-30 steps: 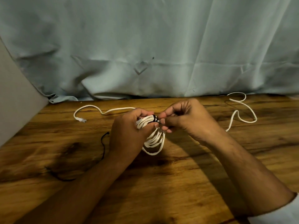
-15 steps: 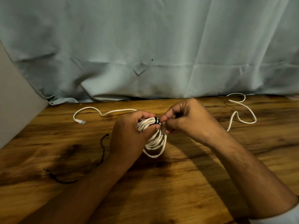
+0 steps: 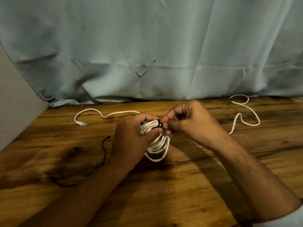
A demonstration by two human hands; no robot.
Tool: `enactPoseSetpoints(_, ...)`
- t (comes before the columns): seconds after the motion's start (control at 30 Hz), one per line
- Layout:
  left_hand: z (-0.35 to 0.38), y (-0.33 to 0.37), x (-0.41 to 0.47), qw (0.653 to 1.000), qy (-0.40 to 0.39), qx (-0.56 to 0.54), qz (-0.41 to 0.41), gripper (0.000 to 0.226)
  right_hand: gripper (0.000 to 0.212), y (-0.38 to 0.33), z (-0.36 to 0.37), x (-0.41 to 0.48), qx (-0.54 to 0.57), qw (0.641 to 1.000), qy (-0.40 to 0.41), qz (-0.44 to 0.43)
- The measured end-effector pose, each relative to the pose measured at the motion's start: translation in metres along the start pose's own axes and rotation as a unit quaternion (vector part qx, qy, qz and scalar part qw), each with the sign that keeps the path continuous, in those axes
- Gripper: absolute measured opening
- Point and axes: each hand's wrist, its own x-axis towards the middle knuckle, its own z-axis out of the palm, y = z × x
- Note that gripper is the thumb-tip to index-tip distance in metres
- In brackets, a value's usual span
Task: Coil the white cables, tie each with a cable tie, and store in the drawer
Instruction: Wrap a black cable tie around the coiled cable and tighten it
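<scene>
A coiled white cable point(image 3: 158, 145) hangs in loops just above the wooden table point(image 3: 180, 185). My left hand point(image 3: 131, 141) grips the top of the coil. A black cable tie point(image 3: 159, 124) wraps around the bundle there. My right hand point(image 3: 185, 122) pinches the tie's end beside the coil. A second white cable point(image 3: 106, 114) with a plug point(image 3: 81, 123) lies loose at the back left and runs behind my left hand. Another loose stretch of white cable point(image 3: 246, 115) curls at the back right; whether it is the same cable is hidden.
A thin black tie point(image 3: 103, 149) lies on the table left of my left forearm. A pale blue cloth point(image 3: 147, 46) hangs along the back edge. A grey panel point(image 3: 14, 104) stands at the left. No drawer is in view.
Both hands stay at the coil's top with only small finger shifts. My right fingers have worked closer on the black tie. The coil hangs much as before.
</scene>
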Motion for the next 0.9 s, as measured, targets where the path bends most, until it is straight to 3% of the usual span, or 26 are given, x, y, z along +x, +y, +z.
enactPoseSetpoints(0.13, 0.004, 0.004, -0.003, 1.000, -0.025, 0.005, 0.015, 0.024, 0.011, 0.003, -0.005, 0.002, 0.022, 1.000, -0.007, -0.003)
enactPoseSetpoints(0.33, 0.004, 0.004, -0.002, 1.000, 0.001, -0.004, 0.004, 0.026, 0.012, 0.004, -0.011, 0.003, 0.069, 0.997, -0.041, 0.015)
enactPoseSetpoints(0.57, -0.001, 0.008, 0.001, 0.999, 0.019, -0.040, 0.012, 0.027, 0.014, 0.004, -0.013, 0.002, 0.159, 0.987, -0.028, 0.009)
enactPoseSetpoints(0.9, 0.002, 0.007, -0.003, 0.999, 0.005, -0.043, 0.006, 0.029, 0.010, 0.009, -0.010, 0.004, 0.155, 0.987, -0.046, 0.022)
